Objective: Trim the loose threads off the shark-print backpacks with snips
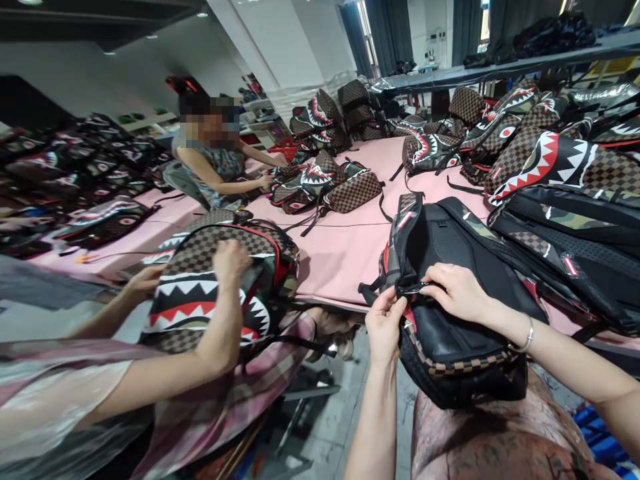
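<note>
A black backpack (pixel 465 347) with brown checkered trim lies tilted across my lap and the table edge, its padded back facing up. My left hand (pixel 386 323) pinches the black strap at the backpack's left side, thumb and fingers closed. Just right of it, my right hand (pixel 457 290) is closed, fingertips on a small, thin dark piece with a shiny edge; its kind is unclear. The two hands are close together, at the strap's base.
On my left, a co-worker's hands (pixel 233 260) handle a checkered shark-mouth backpack (pixel 185 300). Another person (pixel 215 160) sits across the pink table (pixel 335 263). Finished-looking backpacks (pixel 555 167) crowd the right side. More bags are heaped at far left (pixel 95 160).
</note>
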Action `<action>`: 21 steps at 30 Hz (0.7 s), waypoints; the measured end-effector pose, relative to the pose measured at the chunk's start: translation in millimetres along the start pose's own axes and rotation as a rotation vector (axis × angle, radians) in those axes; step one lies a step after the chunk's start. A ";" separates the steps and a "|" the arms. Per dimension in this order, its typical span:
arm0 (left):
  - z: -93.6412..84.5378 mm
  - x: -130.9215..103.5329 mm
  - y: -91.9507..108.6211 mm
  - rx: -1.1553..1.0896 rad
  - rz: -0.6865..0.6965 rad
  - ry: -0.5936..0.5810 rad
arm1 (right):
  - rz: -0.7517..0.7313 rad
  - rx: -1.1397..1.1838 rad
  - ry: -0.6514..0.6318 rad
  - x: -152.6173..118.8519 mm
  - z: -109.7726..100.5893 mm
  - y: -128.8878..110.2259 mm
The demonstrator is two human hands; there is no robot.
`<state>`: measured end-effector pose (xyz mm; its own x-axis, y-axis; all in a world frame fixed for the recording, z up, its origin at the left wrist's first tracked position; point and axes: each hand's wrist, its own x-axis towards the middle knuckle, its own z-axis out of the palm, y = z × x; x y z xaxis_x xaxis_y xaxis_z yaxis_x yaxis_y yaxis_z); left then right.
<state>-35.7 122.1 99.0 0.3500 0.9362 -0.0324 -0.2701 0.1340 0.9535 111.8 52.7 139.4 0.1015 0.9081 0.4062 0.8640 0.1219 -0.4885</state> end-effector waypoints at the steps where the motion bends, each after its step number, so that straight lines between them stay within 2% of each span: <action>1: -0.1 0.1 -0.1 0.002 0.001 0.001 | 0.003 0.013 0.006 -0.1 0.4 0.1; 7: -0.7 -0.9 -1.3 0.034 0.010 -0.012 | 0.028 0.314 0.024 -2.7 -1.7 -6.0; 9: 0.0 -5.2 -1.6 0.140 0.067 0.001 | 0.078 0.413 0.075 -3.2 -2.0 -8.7; 11: 0.9 -12.7 -0.6 0.330 0.193 -0.019 | 0.199 0.441 0.150 -3.1 0.5 -9.7; 14: -0.8 -25.7 3.9 0.601 0.380 -0.220 | 0.427 0.436 0.230 -2.5 7.8 -6.8; 16: -7.5 -31.0 8.6 0.689 0.417 -0.349 | 0.474 0.515 0.237 -2.6 12.3 -2.3; 18: -20.3 -32.9 15.5 0.738 0.380 -0.319 | 0.469 0.715 0.257 -3.5 14.7 3.6; 21: -48.3 -38.5 34.1 0.733 0.136 -0.183 | 0.558 1.125 0.309 -6.1 14.9 14.0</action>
<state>-101.7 106.3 118.4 0.5163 0.8519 0.0883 0.3206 -0.2878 0.9024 116.0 54.8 118.6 0.5510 0.8341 0.0252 -0.2039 0.1638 -0.9652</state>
